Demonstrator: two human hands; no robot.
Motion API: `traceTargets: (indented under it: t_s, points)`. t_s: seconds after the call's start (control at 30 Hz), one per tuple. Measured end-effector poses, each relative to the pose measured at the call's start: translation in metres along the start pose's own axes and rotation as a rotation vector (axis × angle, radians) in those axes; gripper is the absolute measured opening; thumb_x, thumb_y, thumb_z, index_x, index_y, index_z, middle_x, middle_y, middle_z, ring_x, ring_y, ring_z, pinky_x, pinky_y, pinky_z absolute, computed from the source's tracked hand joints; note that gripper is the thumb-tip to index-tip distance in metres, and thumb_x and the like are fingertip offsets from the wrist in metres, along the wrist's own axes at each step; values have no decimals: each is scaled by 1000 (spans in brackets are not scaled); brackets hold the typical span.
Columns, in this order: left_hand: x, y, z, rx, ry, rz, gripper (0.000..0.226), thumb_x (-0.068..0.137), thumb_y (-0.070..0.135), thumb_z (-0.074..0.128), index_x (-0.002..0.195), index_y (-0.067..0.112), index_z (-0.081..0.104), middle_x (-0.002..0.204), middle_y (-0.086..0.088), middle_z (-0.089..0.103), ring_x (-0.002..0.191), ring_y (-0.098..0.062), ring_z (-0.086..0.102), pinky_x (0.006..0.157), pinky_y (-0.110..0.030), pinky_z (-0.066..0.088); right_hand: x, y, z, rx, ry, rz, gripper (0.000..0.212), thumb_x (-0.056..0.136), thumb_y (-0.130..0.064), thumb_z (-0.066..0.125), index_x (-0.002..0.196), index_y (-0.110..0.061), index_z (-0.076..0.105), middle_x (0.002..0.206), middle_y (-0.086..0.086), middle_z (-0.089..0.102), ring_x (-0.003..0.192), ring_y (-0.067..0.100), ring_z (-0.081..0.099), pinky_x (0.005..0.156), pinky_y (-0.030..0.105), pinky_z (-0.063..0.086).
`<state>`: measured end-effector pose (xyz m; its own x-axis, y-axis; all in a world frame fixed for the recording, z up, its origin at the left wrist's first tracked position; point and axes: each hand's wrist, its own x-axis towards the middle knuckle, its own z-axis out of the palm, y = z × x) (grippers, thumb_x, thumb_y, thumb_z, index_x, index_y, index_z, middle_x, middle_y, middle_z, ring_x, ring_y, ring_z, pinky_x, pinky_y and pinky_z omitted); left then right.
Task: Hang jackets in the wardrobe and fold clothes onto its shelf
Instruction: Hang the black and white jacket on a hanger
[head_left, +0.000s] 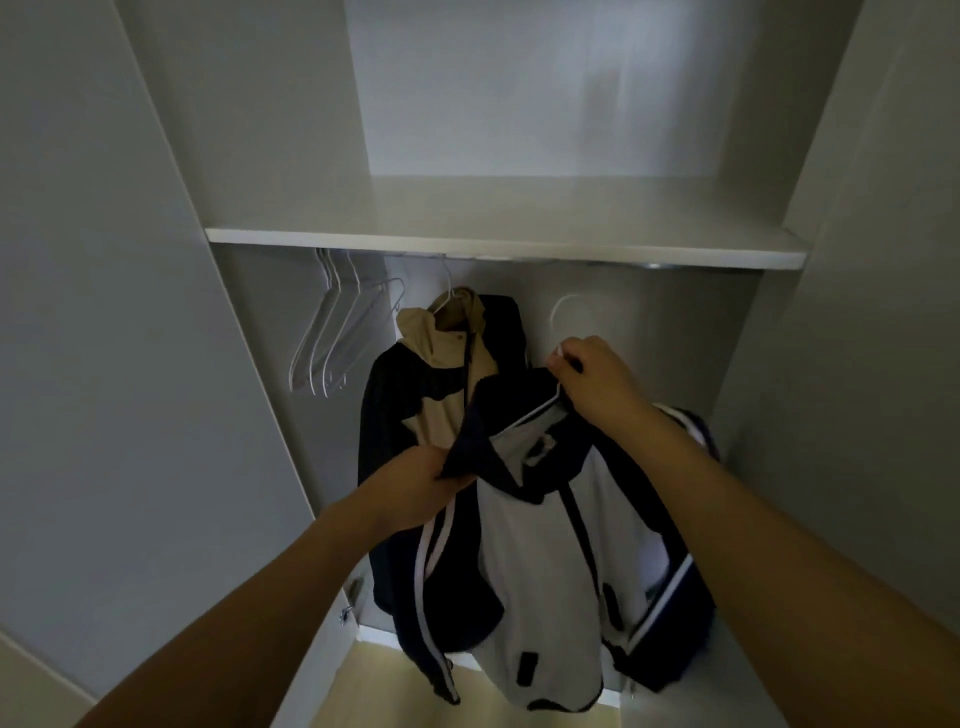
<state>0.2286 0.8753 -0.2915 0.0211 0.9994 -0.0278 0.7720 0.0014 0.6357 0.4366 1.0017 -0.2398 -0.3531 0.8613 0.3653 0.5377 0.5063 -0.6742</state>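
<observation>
A navy and white jacket (550, 561) hangs on a white hanger (563, 317) below the wardrobe shelf (509, 244). My right hand (597, 379) grips the hanger just under its hook, at the jacket's collar. My left hand (421, 488) pinches the jacket's dark left shoulder. The hook sits below the rail (644, 266) and I cannot tell whether it touches it. Behind and to the left, a navy and tan jacket (441, 374) hangs on its own hanger from the rail.
Several bare white hangers (332, 332) hang at the rail's left end. The shelf above shows only its bare white board. Grey side panels (852, 364) close in left and right. A pale wood floor (374, 686) lies below.
</observation>
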Motion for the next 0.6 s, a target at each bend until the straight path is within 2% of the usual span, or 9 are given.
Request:
traceTargets:
  t_s: [0.07,0.13,0.23,0.37,0.4,0.47,0.53,0.6]
  points:
    - [7,10,14,-156,56,-40,31,98,20,55,69,9,57,63,1,56,47,7,50,49,-5,36,19,6,8,0,3,107,35,99,-25,48,65,-17,48,74,-2,48,72,15,51,54,20,32]
    - [21,13,31,-284,106,-101,34,98,13,55,64,14,52,58,2,50,46,3,48,46,-5,34,37,14,18,12,-26,194,38,100,-21,44,62,-13,47,69,-1,49,71,17,50,54,23,34]
    - [57,0,56,-340,199,-170,38,98,11,53,61,16,47,57,-1,47,50,-5,43,46,-7,32,68,30,38,26,-134,257,39,101,-18,35,63,-17,39,69,-1,45,70,17,46,63,26,35]
    - [117,-23,59,-334,245,-220,37,97,7,48,60,11,42,55,-7,44,50,-11,39,48,-19,32,110,43,58,78,-167,252,36,100,-18,34,68,-31,30,72,-11,35,65,3,37,56,19,30]
    - [132,-26,55,-327,244,-222,39,96,4,47,58,12,40,54,-6,42,51,-12,39,49,-21,32,118,48,61,94,-151,260,32,101,-19,34,71,-28,38,74,-9,40,67,5,40,57,19,33]
    - [163,-32,49,-315,262,-183,39,95,-1,44,58,9,43,55,-7,42,54,-17,39,52,-25,33,130,59,67,111,-112,282,24,101,-20,35,93,-10,56,86,0,50,79,12,50,64,19,39]
    - [190,-32,41,-315,312,-158,38,95,-4,45,58,8,47,57,-6,43,55,-19,40,57,-24,35,139,70,73,95,-92,304,20,101,-22,37,95,-11,53,86,0,51,80,12,51,59,17,38]
    - [217,-32,36,-301,378,-164,41,94,1,48,56,15,40,57,0,41,54,-10,37,59,-21,35,145,78,78,94,-76,334,21,100,-20,39,99,-6,54,93,6,58,85,21,57,68,26,46]
